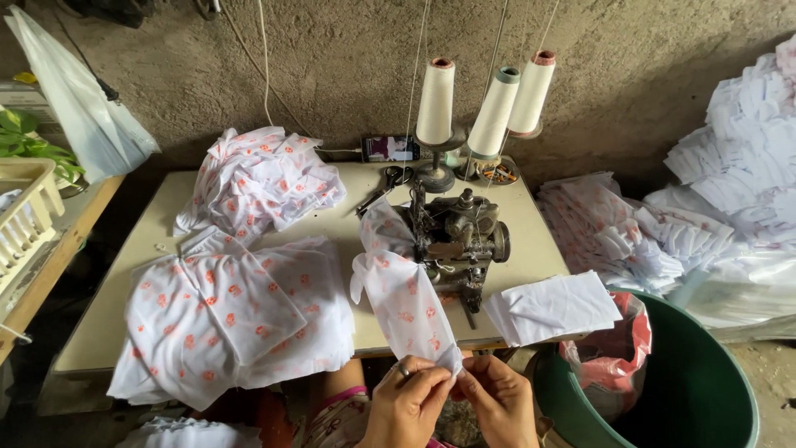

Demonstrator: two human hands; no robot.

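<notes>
Both hands pinch the printed strip's near end.
Our left hand (408, 404) and right hand (497, 402) grip the printed fabric strip (410, 303), running away toward the sewing machine (456, 241).

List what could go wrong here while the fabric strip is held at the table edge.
1. The strip runs from both hands, left and right, up to the sewing machine; a tug might strain it where it meets the machine.
2. Threads rise from the three cones right above the machine; a lifted strip could catch them.
3. The white pieces overhang the table above the green tub and might slide in.
</notes>
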